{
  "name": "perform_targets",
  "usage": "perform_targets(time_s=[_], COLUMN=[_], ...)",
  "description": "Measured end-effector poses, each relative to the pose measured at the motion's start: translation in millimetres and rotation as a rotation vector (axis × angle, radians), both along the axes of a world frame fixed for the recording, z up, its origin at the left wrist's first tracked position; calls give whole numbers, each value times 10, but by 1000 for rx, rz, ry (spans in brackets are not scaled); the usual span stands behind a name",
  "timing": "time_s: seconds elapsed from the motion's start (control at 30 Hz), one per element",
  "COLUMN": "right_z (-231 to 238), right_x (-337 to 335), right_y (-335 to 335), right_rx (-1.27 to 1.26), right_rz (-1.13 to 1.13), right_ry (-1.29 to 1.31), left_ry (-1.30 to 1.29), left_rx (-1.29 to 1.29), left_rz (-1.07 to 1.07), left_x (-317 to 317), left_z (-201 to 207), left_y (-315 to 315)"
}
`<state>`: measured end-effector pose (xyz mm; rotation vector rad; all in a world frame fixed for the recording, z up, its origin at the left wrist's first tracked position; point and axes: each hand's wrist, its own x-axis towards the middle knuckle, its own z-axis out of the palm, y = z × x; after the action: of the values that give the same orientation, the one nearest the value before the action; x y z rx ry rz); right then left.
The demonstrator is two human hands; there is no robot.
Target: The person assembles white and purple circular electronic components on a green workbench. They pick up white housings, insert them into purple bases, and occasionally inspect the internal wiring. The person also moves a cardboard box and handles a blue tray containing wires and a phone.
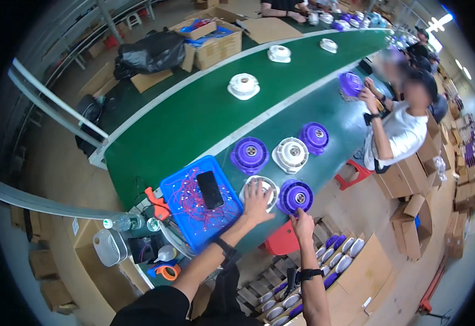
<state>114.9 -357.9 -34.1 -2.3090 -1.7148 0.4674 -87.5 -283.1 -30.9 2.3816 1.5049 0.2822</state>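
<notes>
My left hand (256, 205) lies with spread fingers over a white round housing (273, 191), partly hiding it. Just right of it is a purple round housing (296, 196) with a ribbed rim and a metallic centre. The closed fingers of my right hand (303, 224) are at this purple housing's near edge, gripping it. Farther up the bench sit another white housing (291, 155) and two purple housings, one on the left (250, 155) and one on the right (314, 138).
A blue tray (168, 187) holds pink wires and a black phone (210, 190). Beside it lie an orange-handled tool (157, 204), a bottle (123, 222) and orange tape (168, 271). White housings sit on the green conveyor (194, 114). A co-worker (403, 130) handles a purple housing. Below is a carton of housings (365, 266).
</notes>
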Motion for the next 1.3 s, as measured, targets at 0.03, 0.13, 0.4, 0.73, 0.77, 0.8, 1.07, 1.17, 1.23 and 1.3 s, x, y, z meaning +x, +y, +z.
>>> perform_targets(time_s=[0.03,0.13,0.4,0.73,0.77,0.8,1.07,1.17,1.23,1.3], right_z=[-60,123,-176,-162,-176,-237,66,-404,-417,-573], right_x=[-36,-111,-10,-981,-1079,-1127,-1020,-382,104,515], right_y=[-102,-34,-198,-471,-475,-524,-1306,-2245,-2907,-3727], right_rx=[-9,-114,62,-5,3,-47,-70,-241,-288,-229], right_rz=[-32,-58,86,64,147,181,-87,-364,-663,-958], right_ry=[32,152,194,150,208,216,458,364,341,364], left_ry=[114,206,-787,95,197,236,-238,-525,-504,-550], left_rx=[-6,-26,-171,395,475,213,317,-119,-358,-739], left_rz=[-63,-66,16,535,431,556,72,-62,-341,-328], left_x=[-16,-39,-740,-2718,-3110,-2863,-2399,-1473,-1078,-739], left_z=[-88,-59,413,14,-267,-291,-327,148,326,114], left_y=[-12,122,381,2310,2431,2416,1673,443,-238,-897])
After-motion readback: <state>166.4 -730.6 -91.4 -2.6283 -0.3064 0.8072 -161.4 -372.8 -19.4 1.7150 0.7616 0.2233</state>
